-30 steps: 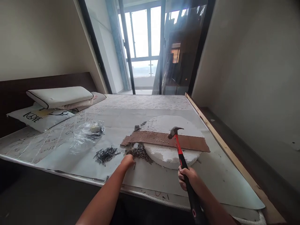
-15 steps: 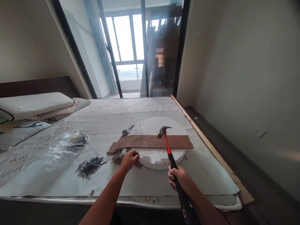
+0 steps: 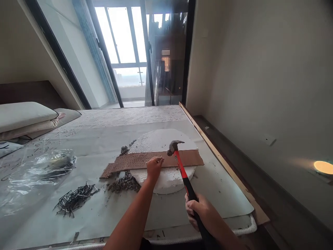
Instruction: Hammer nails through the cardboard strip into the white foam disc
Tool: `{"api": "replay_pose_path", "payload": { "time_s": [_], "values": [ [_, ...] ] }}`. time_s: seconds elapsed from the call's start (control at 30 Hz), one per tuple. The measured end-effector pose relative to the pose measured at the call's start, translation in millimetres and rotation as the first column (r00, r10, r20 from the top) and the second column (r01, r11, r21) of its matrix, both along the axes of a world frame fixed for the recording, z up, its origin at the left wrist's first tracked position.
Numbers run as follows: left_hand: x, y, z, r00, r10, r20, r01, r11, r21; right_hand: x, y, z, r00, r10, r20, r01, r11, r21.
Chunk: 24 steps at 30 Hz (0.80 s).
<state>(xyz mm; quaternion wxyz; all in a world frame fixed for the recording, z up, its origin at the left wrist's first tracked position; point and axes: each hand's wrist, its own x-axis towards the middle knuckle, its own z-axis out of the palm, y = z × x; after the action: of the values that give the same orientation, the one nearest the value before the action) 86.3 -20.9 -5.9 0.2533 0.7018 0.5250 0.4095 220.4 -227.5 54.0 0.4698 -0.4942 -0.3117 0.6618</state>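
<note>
Now your left hand (image 3: 154,167) rests on the brown perforated strip (image 3: 153,159), fingers pinched around a small nail (image 3: 158,159) held at the strip's surface. Your right hand (image 3: 199,211) is wrapped tight around the black grip of the claw hammer (image 3: 182,173), whose red shaft slants up to the steel head, poised just beside the nail and just above the strip. That strip lies across a round white foam disc (image 3: 166,139), which sits on a grey sheet (image 3: 104,139) spread over the mattress. A mound of small gravel (image 3: 125,182) lies against the disc's near left edge. Farther left, a pile of loose nails (image 3: 74,199) lies on the sheet, with a crumpled clear plastic bag (image 3: 39,166) beyond it. Pillows (image 3: 23,118) are stacked at the far left.
</note>
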Motion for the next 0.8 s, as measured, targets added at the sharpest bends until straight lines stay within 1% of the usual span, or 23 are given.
{"api": "replay_pose_path", "payload": {
  "time_s": [0.1,0.17,0.27,0.4,0.63,0.7,0.8],
  "values": [
    [0.4,4.7,-7.4,0.998,0.028,-0.051,-0.028,1.0,0.015,6.2,1.3,0.0,1.0,-0.01,0.016,0.01,1.0,-0.019],
    [-0.6,6.7,-9.4,0.996,0.037,-0.076,-0.036,0.999,0.02,8.0,2.3,-0.2,1.0,-0.011,0.007,0.011,1.0,-0.025],
    [-1.4,7.7,-8.8,0.995,0.037,-0.09,-0.035,0.999,0.023,7.7,2.6,0.7,1.0,-0.001,-0.003,0.001,1.0,-0.01],
    [-1.3,6.9,-6.8,0.995,0.033,-0.096,-0.03,0.999,0.024,5.2,0.6,1.6,0.999,0.024,0.041,-0.024,1.0,0.014],
    [1.4,6.9,-10.4,0.991,0.044,-0.127,-0.037,0.998,0.055,1.3,-0.5,-4.2,0.994,0.05,0.1,-0.056,0.997,0.054],
    [2.1,5.8,-10.2,0.986,0.045,-0.159,-0.034,0.997,0.068,-0.7,-0.2,-2.3,0.991,0.044,0.129,-0.052,0.997,0.056],
    [2.7,3.5,-9.1,0.983,0.042,-0.178,-0.029,0.997,0.075,-4.0,0.6,7.0,0.985,0.031,0.171,-0.044,0.996,0.072]
  ]
}}
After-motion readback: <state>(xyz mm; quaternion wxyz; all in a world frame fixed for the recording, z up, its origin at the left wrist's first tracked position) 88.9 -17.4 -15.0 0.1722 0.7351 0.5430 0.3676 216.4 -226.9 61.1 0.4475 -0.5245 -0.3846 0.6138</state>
